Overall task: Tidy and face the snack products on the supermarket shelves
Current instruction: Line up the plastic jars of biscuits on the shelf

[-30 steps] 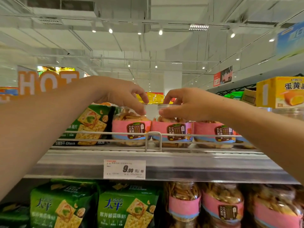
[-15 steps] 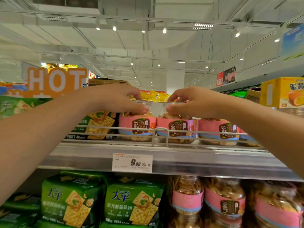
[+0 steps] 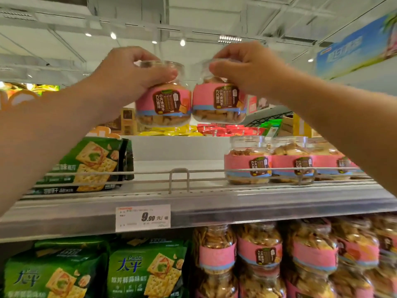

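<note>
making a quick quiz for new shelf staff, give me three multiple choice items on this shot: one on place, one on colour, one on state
1. Where are the two held jars?
A. on the lower shelf
B. in the air above the upper shelf
C. on the floor

2. What colour is their label band?
A. pink
B. green
C. white

3. How does the left hand take its jar?
A. flat under the base
B. not touching
C. grip at the lid

Answers:
B, both hang clear of the shelf.
A, pink wraps each jar.
C, fingers curl round the lid, like the right hand.

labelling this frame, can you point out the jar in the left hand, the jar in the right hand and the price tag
jar in the left hand (image 3: 164, 104), head view, on its pink label
jar in the right hand (image 3: 219, 100), head view, on its pink label
price tag (image 3: 142, 218), head view, on its white face
</note>
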A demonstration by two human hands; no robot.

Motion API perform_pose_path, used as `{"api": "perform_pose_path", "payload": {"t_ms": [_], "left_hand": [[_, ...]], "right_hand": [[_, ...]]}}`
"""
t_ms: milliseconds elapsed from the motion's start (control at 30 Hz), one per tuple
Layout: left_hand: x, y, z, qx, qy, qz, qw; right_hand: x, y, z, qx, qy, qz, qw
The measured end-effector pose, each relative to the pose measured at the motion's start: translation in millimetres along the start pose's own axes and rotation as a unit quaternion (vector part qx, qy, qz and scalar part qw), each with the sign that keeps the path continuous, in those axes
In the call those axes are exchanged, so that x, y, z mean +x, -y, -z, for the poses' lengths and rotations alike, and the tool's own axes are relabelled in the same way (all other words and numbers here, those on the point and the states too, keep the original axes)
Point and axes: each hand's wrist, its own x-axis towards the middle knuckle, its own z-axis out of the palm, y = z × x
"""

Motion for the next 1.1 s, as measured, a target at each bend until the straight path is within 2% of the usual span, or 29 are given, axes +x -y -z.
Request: {"api": "perform_pose_path", "payload": {"t_ms": [267, 467, 700, 833, 1100], "left_hand": [[16, -39, -105, -0.062, 0.043, -0.01, 0.997], [23, -41, -163, -0.036, 0.041, 0.018, 0.998], [24, -31, -176, -0.026, 0.027, 0.045, 0.998], [23, -26, -178, -0.047, -0.01, 0.06, 0.997], [25, -22, -177, -0.053, 0.0, 0.068, 0.996]], "right_hand": [[-33, -50, 82, -0.087, -0.041, -0.053, 0.994], [-38, -104, 103, -0.11, 0.005, -0.071, 0.991], [-30, -132, 96, -0.067, 0.038, -0.058, 0.995], [-27, -134, 88, -0.061, 0.028, -0.045, 0.997], [-31, -130, 89, -0.061, 0.042, -0.06, 0.995]]}}
